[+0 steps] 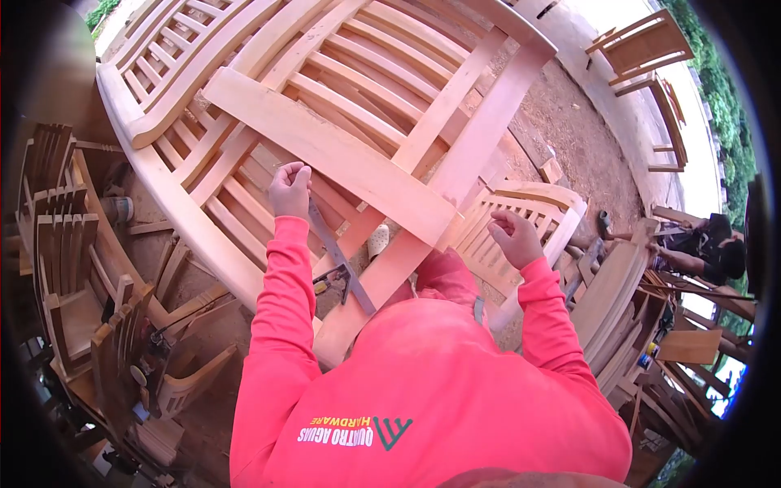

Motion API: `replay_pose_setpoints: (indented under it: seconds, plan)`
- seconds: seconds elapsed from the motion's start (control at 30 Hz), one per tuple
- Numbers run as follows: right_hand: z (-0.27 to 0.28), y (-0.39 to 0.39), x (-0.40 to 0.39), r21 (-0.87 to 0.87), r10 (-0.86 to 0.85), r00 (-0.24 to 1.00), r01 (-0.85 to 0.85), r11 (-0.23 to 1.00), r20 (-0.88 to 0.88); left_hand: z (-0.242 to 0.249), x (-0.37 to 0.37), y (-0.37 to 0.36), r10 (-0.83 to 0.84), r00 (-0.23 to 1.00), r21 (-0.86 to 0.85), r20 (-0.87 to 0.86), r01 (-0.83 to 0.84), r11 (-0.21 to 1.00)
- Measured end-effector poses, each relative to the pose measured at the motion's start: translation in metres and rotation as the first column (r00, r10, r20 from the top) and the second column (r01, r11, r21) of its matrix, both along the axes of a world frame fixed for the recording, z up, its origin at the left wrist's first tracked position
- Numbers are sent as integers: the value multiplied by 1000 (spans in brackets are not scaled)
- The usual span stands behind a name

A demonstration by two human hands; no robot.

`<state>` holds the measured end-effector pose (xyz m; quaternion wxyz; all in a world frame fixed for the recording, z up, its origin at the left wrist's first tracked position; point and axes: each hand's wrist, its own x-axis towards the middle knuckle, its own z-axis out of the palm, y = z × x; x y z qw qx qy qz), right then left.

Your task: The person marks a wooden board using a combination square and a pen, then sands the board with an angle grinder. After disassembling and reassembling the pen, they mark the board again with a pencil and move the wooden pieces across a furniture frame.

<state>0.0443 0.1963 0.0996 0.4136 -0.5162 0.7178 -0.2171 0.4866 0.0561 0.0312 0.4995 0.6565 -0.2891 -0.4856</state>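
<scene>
My left hand (290,190) is closed in a pinch beside a flat pale board (333,154); whatever is between the fingertips is too small to make out. Just below it, a dark metal try square (332,240) lies slanted over the wooden frame, its stock end near my body. My right hand (512,237) is raised past the board's near end, fingers curled in toward the thumb, and I cannot see what they hold, if anything. The board rests across a slatted wooden bench frame (382,81).
Slatted chair parts (69,276) crowd the left side. A slatted chair back (521,215) stands behind my right hand. Stacked planks (614,313) lie at the right, where another person (708,248) is near. Wooden chairs (647,49) stand at the far right.
</scene>
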Motion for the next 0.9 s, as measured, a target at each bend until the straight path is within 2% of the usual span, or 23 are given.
replay_pose_setpoints:
  seconds: [0.03, 0.13, 0.2, 0.23, 0.27, 0.33, 0.37, 0.43, 0.5, 0.53, 0.57, 0.6, 0.7, 0.83, 0.9]
  plan:
    - [0, -30, 4, -49, 3, 991, 4, 999, 137, -4, -1, -2, 3, 1000, 13, 15, -3, 1000]
    - [20, -131, 26, 11, -64, 907, 66, 998, 416, -16, 1, -4, 46, 998, 62, 39, -48, 997]
    - [20, -205, 40, -10, -4, 871, 10, 1000, 491, -26, -3, 6, 106, 993, 127, 54, -113, 986]
    - [17, -279, 57, -40, 77, 814, -66, 997, 575, -32, -7, -5, 179, 980, 150, 81, -190, 970]
    - [14, -316, 75, -49, 107, 757, -99, 994, 644, -42, -11, 1, 208, 973, 197, 98, -224, 954]
    - [-5, -384, 104, -73, 187, 746, -183, 980, 639, -62, -18, 0, 223, 950, 207, 220, -268, 941]
    - [-15, -412, 120, -153, 285, 795, -240, 959, 535, -65, -20, -7, 222, 934, 211, 279, -285, 935]
    - [-27, -452, 149, -288, 447, 851, -371, 883, 275, -54, -26, -30, 249, 932, 245, 264, -315, 917]
    - [-24, -471, 171, -265, 478, 861, -425, 865, 177, -44, -25, -56, 280, 941, 291, 188, -326, 899]
    - [-21, -479, 181, -253, 496, 859, -455, 854, 127, -40, -26, -66, 364, 926, 292, 97, -376, 879]
    - [-28, -489, 190, -262, 514, 843, -466, 845, 157, -37, -32, -75, 447, 894, 293, 5, -429, 854]
    - [-29, -499, 200, -186, 476, 812, -438, 880, 338, -31, -40, -82, 526, 846, 299, -86, -482, 824]
    - [-26, -527, 239, 61, 241, 600, -437, 897, 763, -30, -50, -88, 548, 835, 190, -50, -530, 826]
    - [-43, -554, 298, 190, 32, 511, -376, 907, 859, -34, -51, -87, 558, 825, 167, -86, -540, 825]
    - [-49, -561, 319, 186, 69, 597, -356, 916, 799, -27, -54, -88, 556, 829, 175, -53, -541, 823]
